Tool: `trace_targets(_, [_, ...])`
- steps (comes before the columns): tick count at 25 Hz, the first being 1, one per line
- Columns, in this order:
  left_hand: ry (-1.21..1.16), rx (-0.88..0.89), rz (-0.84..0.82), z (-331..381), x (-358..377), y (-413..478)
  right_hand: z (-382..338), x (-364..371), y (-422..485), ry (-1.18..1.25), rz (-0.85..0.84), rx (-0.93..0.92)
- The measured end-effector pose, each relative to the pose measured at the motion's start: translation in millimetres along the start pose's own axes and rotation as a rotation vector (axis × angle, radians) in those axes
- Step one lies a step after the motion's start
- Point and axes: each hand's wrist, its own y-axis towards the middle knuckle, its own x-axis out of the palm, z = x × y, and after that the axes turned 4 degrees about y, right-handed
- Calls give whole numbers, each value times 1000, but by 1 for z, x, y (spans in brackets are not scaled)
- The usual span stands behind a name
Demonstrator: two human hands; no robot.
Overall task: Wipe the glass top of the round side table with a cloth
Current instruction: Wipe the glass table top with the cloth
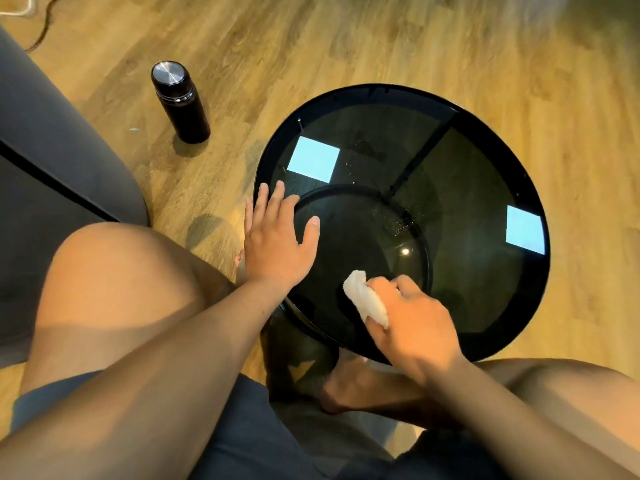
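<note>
Right hand (412, 323): closed around bunched white cloth (365, 299), pressing it on near part of glass top (460, 202)
Left hand (277, 237): spread flat, steadying table's left edge
Done: wiping under way near front
Left: droplets (398, 223) near centre, far half seemingly unwiped

A round side table (512, 161) with dark glass top and a black bottle (181, 103) stand on the wooden floor (346, 39).
</note>
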Motion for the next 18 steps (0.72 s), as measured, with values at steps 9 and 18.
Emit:
trace_targets(9, [22,-14,7,0,1,1,183,-36,55,-54,283,551])
trace_targets(18, [10,-20,28,0,2,2,49,-8,13,-8,201,219])
